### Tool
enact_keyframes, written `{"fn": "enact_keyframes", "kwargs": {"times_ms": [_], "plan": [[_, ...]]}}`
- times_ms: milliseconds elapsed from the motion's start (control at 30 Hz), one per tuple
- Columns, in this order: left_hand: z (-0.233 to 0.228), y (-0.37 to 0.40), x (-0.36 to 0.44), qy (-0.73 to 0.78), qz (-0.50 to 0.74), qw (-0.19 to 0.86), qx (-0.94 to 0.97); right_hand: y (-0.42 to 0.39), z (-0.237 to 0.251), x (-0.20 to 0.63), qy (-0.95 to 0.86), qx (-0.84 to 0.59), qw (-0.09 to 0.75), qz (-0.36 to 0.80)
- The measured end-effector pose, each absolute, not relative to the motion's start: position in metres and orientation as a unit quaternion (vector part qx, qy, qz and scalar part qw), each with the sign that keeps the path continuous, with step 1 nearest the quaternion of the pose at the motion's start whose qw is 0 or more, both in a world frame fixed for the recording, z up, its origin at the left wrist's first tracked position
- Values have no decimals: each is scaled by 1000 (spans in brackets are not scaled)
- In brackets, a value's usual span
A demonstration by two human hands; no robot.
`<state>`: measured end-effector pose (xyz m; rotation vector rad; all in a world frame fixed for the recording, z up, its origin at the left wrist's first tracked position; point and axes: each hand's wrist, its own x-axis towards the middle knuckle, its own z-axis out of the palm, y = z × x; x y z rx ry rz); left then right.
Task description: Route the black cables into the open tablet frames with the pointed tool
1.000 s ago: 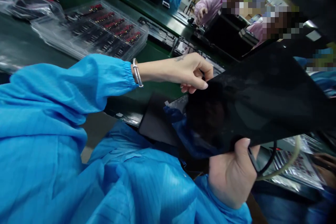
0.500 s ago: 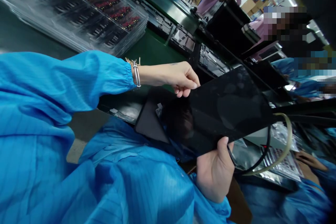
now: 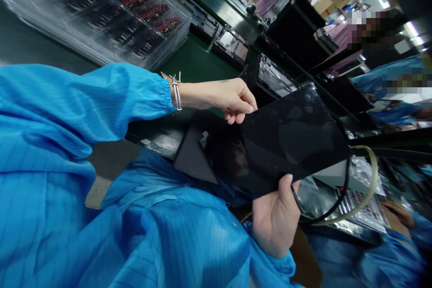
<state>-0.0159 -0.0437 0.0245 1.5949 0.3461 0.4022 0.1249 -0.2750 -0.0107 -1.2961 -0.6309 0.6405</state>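
A glossy black screen panel (image 3: 286, 130), with reflections and smudges on its face, is held tilted between my hands. My left hand (image 3: 236, 101) pinches its upper edge between thumb and fingers; a silver bracelet is at the wrist. My right hand (image 3: 276, 220) grips the lower edge, thumb on the near side and the other fingers mostly hidden behind it. A dark flat slab (image 3: 194, 157) lies partly under the panel's left end. A small whitish tab (image 3: 204, 137) shows near that end.
Stacked clear plastic trays (image 3: 135, 22) with red-and-black parts stand at upper left. Opened device housings (image 3: 232, 42) line the green bench beyond. A pale looped tube (image 3: 373, 175) and a black cable hang at right. Co-workers in pink and blue sleeves are at the far side and right.
The camera view has shifted slightly, so the background sits a little differently. Both hands keep the same hold on the panel, nearly unmoved.
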Motion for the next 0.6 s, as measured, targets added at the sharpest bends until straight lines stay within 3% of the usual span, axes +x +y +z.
{"fn": "enact_keyframes", "kwargs": {"times_ms": [233,600], "plan": [[24,-44,-16,158,174,669,705,-277,-19,133,-383,-572,672,272],[23,-45,-17,156,174,663,712,-276,-11,122,-270,-575,709,305]]}}
